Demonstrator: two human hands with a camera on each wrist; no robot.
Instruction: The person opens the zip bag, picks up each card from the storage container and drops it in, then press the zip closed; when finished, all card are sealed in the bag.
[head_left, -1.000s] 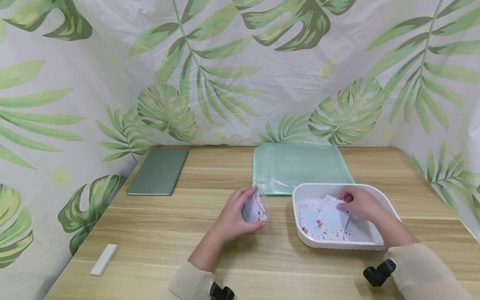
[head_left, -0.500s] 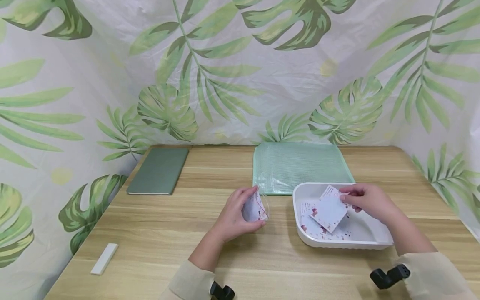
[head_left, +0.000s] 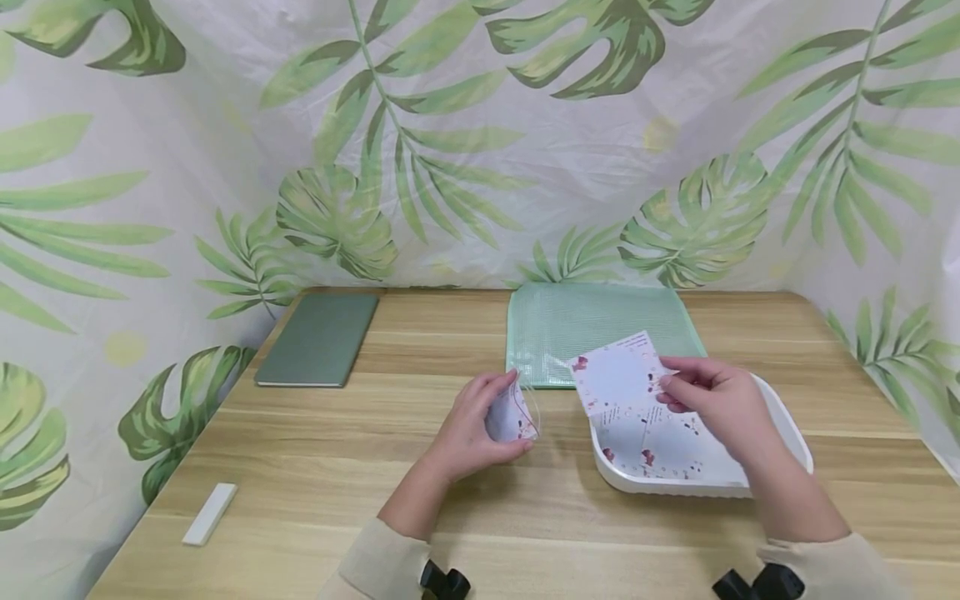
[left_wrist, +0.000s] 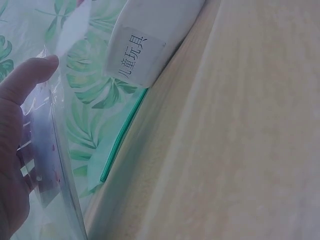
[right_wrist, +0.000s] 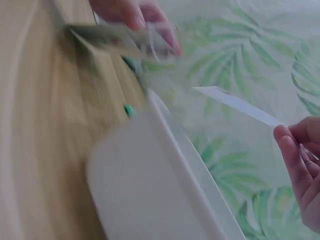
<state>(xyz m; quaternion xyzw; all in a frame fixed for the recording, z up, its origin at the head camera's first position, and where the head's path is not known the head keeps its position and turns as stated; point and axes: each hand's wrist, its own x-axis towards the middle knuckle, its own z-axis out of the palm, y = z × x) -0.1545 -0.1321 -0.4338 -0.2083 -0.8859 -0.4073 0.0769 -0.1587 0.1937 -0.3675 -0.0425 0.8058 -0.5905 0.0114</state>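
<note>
My left hand [head_left: 472, 429] holds a small clear plastic bag [head_left: 523, 404] upright over the table, thumb and fingers spread around its sides. A red line runs along the bag's mouth, and printed cards show inside it. In the left wrist view the clear film of the bag [left_wrist: 62, 145] stands beside my fingers. Between thumb and fingers, my right hand [head_left: 716, 400] pinches a white card [head_left: 615, 375] with small floral print, raised above the white bin [head_left: 675, 487]. More such cards [head_left: 663, 442] lie in the bin. The right wrist view shows the lifted card [right_wrist: 242, 106] nearly edge-on.
Behind the bin lies a green mesh zip pouch [head_left: 592, 321]. A dark green notebook [head_left: 318, 342] is at the back left, and a white strip [head_left: 210, 514] near the left edge. The bin carries a printed label [left_wrist: 135, 55]. Leaf-patterned cloth [head_left: 450, 167] surrounds the table.
My right hand has lifted the card out of the bin and swung it up and left, toward the bag. My left hand and the bag have stayed in place.
</note>
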